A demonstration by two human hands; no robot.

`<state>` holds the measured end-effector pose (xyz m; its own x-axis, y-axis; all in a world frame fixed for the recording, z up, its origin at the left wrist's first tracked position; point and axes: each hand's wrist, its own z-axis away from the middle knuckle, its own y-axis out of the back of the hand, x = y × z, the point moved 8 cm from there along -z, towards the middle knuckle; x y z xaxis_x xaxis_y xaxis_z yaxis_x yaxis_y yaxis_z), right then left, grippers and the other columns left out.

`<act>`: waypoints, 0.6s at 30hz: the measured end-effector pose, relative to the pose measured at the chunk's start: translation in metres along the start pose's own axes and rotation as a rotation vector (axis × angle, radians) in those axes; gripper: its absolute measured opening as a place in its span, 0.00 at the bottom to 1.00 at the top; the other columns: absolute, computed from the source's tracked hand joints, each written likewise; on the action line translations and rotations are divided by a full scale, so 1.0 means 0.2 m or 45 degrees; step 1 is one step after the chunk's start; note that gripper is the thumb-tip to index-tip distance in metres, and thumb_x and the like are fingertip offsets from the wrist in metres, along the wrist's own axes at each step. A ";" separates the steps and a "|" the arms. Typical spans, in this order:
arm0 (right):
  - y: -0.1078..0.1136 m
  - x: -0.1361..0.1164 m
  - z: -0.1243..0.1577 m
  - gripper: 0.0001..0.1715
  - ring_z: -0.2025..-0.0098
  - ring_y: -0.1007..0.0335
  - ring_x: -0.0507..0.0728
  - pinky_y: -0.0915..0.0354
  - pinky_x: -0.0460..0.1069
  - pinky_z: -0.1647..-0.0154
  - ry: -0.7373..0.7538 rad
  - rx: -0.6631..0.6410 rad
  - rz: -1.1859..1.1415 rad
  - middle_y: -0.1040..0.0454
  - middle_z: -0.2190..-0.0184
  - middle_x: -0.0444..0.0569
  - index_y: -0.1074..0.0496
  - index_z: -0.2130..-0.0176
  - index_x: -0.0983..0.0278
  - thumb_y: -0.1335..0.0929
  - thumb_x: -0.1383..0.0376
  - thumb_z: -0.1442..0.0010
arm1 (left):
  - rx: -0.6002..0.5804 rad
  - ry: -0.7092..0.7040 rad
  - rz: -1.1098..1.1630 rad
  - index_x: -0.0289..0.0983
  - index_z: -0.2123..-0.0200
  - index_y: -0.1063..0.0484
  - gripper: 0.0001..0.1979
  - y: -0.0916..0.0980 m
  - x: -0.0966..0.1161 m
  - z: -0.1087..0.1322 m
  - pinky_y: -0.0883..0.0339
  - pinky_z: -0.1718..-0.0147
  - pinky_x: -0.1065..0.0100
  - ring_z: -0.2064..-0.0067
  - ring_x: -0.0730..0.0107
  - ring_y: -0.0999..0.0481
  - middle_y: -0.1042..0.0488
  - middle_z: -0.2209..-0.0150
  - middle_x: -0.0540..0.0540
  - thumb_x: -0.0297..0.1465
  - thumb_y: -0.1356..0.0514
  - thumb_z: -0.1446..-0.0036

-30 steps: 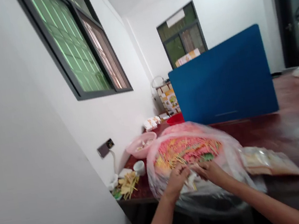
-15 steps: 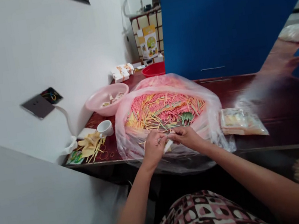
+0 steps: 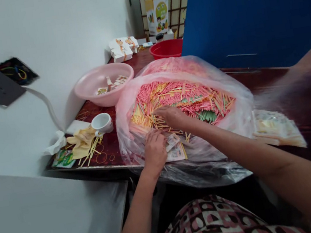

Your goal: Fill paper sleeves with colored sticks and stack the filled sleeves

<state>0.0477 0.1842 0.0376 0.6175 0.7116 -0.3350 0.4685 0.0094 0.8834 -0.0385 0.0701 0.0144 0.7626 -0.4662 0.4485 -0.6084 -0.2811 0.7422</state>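
Note:
A large clear plastic bag [image 3: 126, 137] lies wide open on the table, filled with thin pink, yellow and green sticks [image 3: 183, 96]. Over the yellow sticks near the bag's front left, my right hand [image 3: 171, 117] points left with its fingers together and bent down. Whatever lies under its fingertips is hidden. My left hand [image 3: 154, 148] rests palm down on the front edge of the bag, fingers curled. A small printed packet [image 3: 176, 152] with a yellow edge sticks out beside its thumb, and the hand covers the near end.
A pink basin [image 3: 93, 98] with small packets stands at the back left, a white cup [image 3: 102, 123] before it. Farther back are a red basin [image 3: 165, 50] and a printed carton [image 3: 159, 11]. Flat plastic packs [image 3: 278, 128] lie right; a blue panel [image 3: 230, 14] rises behind.
My hands, together before at the front of the bag, have parted. The right one has moved forward over the sticks; the left stays low at the packet. The view has come closer.

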 end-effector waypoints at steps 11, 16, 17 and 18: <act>-0.13 -0.02 -0.22 0.19 0.44 0.33 0.67 0.44 0.60 0.45 0.330 -0.144 0.504 0.22 0.42 0.57 0.23 0.44 0.65 0.37 0.69 0.29 | -0.122 0.068 -0.039 0.38 0.61 0.29 0.06 -0.03 -0.02 0.01 0.36 0.37 0.47 0.48 0.56 0.21 0.19 0.55 0.41 0.24 0.45 0.33; -0.18 0.00 -0.23 0.17 0.47 0.33 0.65 0.45 0.60 0.44 0.439 -0.155 0.489 0.19 0.48 0.57 0.21 0.48 0.65 0.36 0.69 0.30 | -0.141 0.094 -0.013 0.39 0.61 0.28 0.06 -0.02 -0.03 0.02 0.36 0.37 0.48 0.47 0.56 0.22 0.19 0.55 0.42 0.26 0.44 0.33; -0.18 0.00 -0.23 0.17 0.48 0.33 0.65 0.45 0.59 0.44 0.462 -0.162 0.482 0.19 0.50 0.57 0.21 0.49 0.65 0.37 0.69 0.29 | -0.146 0.097 -0.010 0.39 0.61 0.28 0.06 -0.02 -0.03 0.02 0.36 0.37 0.47 0.47 0.56 0.22 0.19 0.55 0.42 0.26 0.45 0.32; -0.19 0.00 -0.24 0.17 0.49 0.33 0.65 0.45 0.59 0.44 0.485 -0.173 0.471 0.19 0.51 0.57 0.21 0.49 0.66 0.37 0.69 0.29 | -0.150 0.097 -0.009 0.39 0.60 0.28 0.06 -0.02 -0.03 0.02 0.36 0.37 0.48 0.47 0.56 0.22 0.19 0.55 0.42 0.26 0.45 0.32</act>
<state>-0.0002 0.2168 0.0197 0.4412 0.8885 0.1265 0.1621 -0.2175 0.9625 -0.0415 0.0711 0.0064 0.7838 -0.3981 0.4767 -0.5766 -0.1816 0.7966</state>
